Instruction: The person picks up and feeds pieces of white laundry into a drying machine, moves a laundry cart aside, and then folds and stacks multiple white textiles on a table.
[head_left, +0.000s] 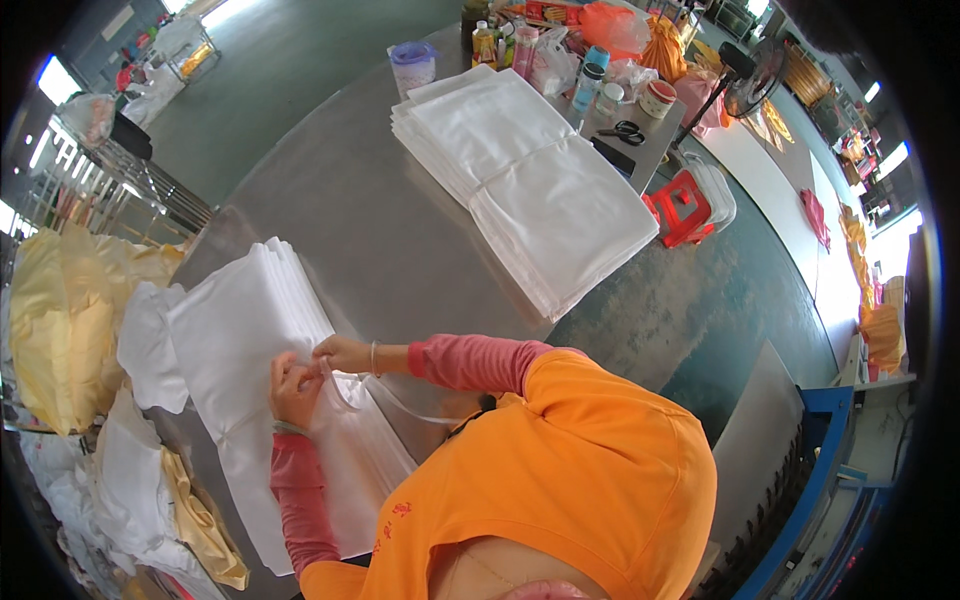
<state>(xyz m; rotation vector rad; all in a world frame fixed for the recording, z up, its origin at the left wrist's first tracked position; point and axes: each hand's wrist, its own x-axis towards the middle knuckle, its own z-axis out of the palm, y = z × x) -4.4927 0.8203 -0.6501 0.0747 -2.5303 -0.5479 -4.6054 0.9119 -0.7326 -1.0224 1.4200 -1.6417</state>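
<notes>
A stack of folded white satin-like fabric (240, 322) lies on the grey tabletop with a narrow band across its lower middle. Over its right side, my left hand (294, 396) and my right hand (337, 354) meet, fingers pinched together on a thin white fabric strip (420, 414). The strip loops below my fingers and trails right towards my body. Exactly how it runs between the fingertips is hidden. Farther off, a second white fabric stack (517, 172) lies flat, tied around its middle with a white band.
Scissors (624, 133), a dark phone-like slab (613, 156), bottles (587, 86) and plastic bags crowd the table's far end. A red stool (682, 208) and a standing fan (750, 75) are to the right. Yellow fabric (64, 330) and loose white fabric (131, 480) hang at left.
</notes>
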